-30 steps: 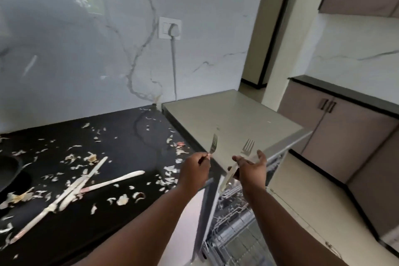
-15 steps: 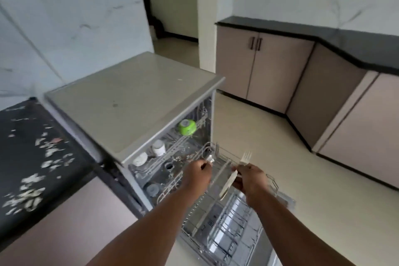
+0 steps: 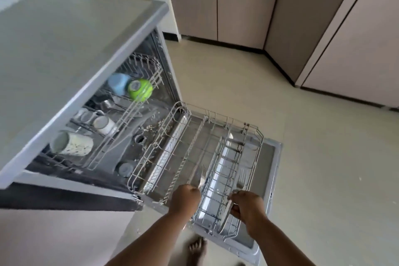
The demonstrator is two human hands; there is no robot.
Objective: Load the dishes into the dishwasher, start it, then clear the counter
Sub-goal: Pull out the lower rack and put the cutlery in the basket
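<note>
The dishwasher (image 3: 64, 54) stands open with its door down and the lower wire rack (image 3: 172, 149) pulled out over the door. My left hand (image 3: 186, 200) grips a fork (image 3: 203, 176), tines up, above the rack's near edge. My right hand (image 3: 246, 207) holds a second fork (image 3: 241, 179) together with a long pale utensil (image 3: 225, 218) that points down over the rack's narrow cutlery basket (image 3: 226, 170). Inside, the upper rack holds a green bowl (image 3: 140, 89), a blue cup (image 3: 118, 83) and a speckled mug (image 3: 73, 143).
Beige cabinets (image 3: 237, 2) line the far wall and the right side, with bare tiled floor (image 3: 313, 136) between them and the dishwasher door. A bare foot (image 3: 197, 246) shows on the floor below my arms. Pale counter front fills the lower left.
My view has swung from the littered black counter to the open dishwasher. Both hands, still holding the forks, have come down over the pulled-out lower rack.
</note>
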